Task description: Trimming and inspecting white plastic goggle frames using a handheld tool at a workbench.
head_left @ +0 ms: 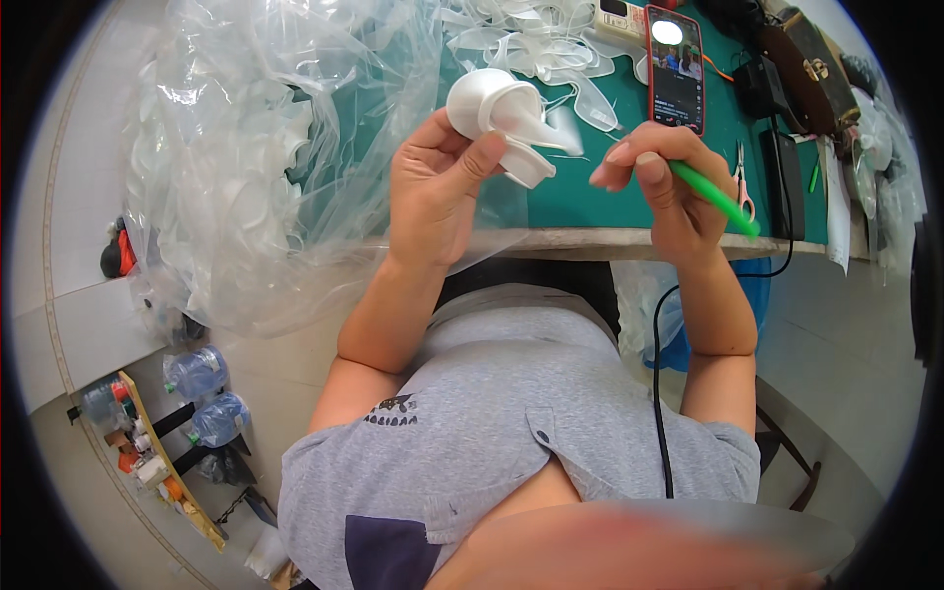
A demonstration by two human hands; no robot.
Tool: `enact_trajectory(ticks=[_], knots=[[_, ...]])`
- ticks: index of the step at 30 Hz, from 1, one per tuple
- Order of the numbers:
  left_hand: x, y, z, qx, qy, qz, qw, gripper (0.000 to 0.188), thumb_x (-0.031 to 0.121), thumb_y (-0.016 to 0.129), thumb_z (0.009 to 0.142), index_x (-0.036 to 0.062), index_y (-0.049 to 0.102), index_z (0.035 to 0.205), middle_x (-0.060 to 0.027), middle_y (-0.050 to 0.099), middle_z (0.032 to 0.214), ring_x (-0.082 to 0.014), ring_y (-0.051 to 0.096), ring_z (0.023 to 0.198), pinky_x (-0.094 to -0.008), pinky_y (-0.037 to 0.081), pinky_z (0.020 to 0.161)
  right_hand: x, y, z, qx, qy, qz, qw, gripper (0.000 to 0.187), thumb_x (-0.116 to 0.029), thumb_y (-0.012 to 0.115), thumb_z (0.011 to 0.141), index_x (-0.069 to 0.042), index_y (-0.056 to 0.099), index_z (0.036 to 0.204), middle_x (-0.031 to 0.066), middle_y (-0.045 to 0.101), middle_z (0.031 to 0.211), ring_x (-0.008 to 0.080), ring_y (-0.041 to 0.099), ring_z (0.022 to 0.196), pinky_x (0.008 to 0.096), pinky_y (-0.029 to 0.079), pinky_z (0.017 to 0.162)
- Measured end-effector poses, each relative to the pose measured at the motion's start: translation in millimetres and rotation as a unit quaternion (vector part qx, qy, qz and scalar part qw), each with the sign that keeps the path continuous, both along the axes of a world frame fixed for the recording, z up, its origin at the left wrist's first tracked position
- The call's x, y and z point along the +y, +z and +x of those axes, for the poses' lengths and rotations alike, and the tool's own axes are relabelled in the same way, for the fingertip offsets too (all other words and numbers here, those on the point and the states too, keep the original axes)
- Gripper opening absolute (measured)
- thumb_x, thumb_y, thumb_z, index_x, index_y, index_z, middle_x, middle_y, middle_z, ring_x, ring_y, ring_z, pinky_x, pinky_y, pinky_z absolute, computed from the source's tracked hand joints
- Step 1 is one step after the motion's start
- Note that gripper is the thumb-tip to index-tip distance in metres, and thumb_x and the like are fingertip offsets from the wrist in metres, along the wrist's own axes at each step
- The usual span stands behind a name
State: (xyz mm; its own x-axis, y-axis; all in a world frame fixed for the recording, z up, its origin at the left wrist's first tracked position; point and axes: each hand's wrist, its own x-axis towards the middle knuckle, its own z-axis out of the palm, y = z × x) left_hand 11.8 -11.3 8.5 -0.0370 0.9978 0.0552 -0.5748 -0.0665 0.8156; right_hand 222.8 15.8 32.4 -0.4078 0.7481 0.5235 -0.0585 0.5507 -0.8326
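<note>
My left hand (430, 192) is raised over the near edge of the table, thumb and fingers closed on a white plastic moulded part (480, 96). The part has a rounded cup-like body and a spout-like piece pointing right. To its right, my right hand (683, 192) grips a slim green-handled tool (716, 200) like a pen. The handle's back end sticks out past the hand toward the lower right. Its working tip cannot be made out among the fingers. The two hands are apart, and the tool does not visibly touch the part.
A large clear plastic bag (364, 59) with white parts covers the table's left side. Translucent flat pieces (531, 54) lie at the back. Rightward are a phone (676, 74), pink-handled scissors (744, 197) and a brown case (811, 74). A black cable (657, 374) hangs over the table edge.
</note>
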Motion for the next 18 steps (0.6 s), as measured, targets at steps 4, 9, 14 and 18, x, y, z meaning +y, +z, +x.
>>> enact_trajectory(ticks=[4, 9, 14, 18], knots=[[7, -2, 7, -0.051, -0.057, -0.038, 0.996, 0.034, 0.003, 0.065, 0.085, -0.003, 0.056, 0.117, -0.0104, 0.064, 0.108, -0.0164, 0.062, 0.096, -0.031, 0.051, 0.084, 18, -3, -6, -0.12, -0.108, 0.308, 0.938, 0.026, 0.0, 0.069, 0.075, -0.002, 0.062, 0.1, 0.0123, 0.065, 0.091, 0.0212, 0.061, 0.077, 0.0311, 0.051, 0.066], [7, -3, 22, -0.046, -0.085, -0.056, 0.994, 0.036, 0.004, 0.064, 0.086, -0.0027, 0.054, 0.119, -0.0094, 0.062, 0.11, -0.0158, 0.061, 0.098, -0.03, 0.051, 0.085, 30, -15, -9, -0.2, -0.137, 0.444, 0.863, 0.033, -0.008, 0.069, 0.068, -0.003, 0.065, 0.1, 0.008, 0.064, 0.097, 0.0222, 0.059, 0.077, 0.032, 0.05, 0.066], [6, -2, 31, -0.047, -0.109, -0.079, 0.99, 0.04, 0.004, 0.065, 0.085, -0.0026, 0.052, 0.122, -0.0086, 0.061, 0.112, -0.0149, 0.061, 0.099, -0.0285, 0.051, 0.085, 45, -10, 0, -0.164, -0.102, 0.439, 0.878, 0.028, -0.004, 0.067, 0.068, -0.002, 0.065, 0.096, 0.0075, 0.062, 0.089, 0.0222, 0.059, 0.075, 0.0318, 0.05, 0.063], [5, 3, 27, -0.055, -0.125, -0.09, 0.986, 0.043, 0.004, 0.066, 0.084, -0.0021, 0.051, 0.124, -0.0089, 0.06, 0.114, -0.0155, 0.059, 0.103, -0.0295, 0.049, 0.089, 56, -2, 6, -0.083, -0.053, 0.154, 0.983, 0.012, 0.004, 0.067, 0.076, -0.002, 0.066, 0.087, 0.0083, 0.063, 0.084, 0.0178, 0.06, 0.071, 0.0267, 0.049, 0.065]])
